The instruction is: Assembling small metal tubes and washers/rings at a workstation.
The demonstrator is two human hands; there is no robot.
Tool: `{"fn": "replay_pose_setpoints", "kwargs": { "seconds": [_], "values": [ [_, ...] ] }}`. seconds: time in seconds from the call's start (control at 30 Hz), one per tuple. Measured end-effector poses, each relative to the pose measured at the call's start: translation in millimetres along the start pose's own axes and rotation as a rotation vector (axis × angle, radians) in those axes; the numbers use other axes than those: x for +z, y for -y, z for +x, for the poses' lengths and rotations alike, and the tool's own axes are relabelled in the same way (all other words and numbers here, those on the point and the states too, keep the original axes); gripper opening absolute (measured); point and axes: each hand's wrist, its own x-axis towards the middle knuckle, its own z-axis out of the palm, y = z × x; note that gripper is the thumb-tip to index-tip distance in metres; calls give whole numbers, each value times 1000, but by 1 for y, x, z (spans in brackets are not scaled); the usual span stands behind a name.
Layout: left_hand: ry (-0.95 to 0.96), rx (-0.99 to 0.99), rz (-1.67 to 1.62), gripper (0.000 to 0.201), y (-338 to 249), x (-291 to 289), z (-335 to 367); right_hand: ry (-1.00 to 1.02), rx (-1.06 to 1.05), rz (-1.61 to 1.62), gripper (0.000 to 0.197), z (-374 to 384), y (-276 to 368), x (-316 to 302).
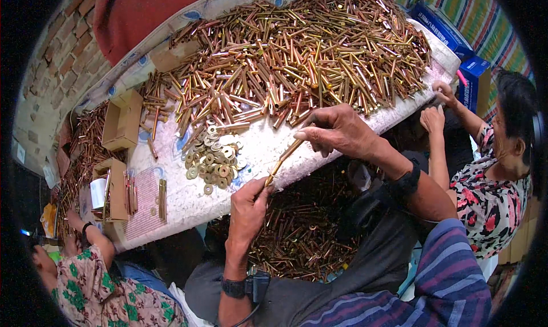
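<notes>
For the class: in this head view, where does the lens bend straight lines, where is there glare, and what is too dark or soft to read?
Head view: the table edge bows with the fisheye; black corners ring the picture; glints flare on the bolt pile; the heap under the table sits in shadow; the right hand and left hand look sharp, the thin bolt between them slightly soft.

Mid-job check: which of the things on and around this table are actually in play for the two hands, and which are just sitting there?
In play:
- brass bolt, pinched between left hand and right hand
- washer pile beside the hands
- heap of loose bolts on the table
- bolts in the lap tray

Lying about:
- open cardboard boxes
- blue cartons
- red cloth
</notes>
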Motion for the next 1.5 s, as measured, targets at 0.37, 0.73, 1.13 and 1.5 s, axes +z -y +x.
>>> {"fn": "replay_pose_setpoints", "kwargs": {
  "seconds": [0.37, 0.73, 1.13, 1.5],
  "values": [
    [29, -26, -116, 24, -22, 10, 2, 104, -204, -479, 50, 1, -12, 49],
    [9, -378, -278, 18, -7, -3, 3, 92, -293, -543, 41, 20, -56, 14],
    [4, -395, -243, 19, -6, -2, 3, 107, -357, -750, 23, 27, -66, 23],
    [-13, -377, -191, 19, -8, -1, 3, 91, 1, -22, 23, 15, -32, 16]
  ]
}}
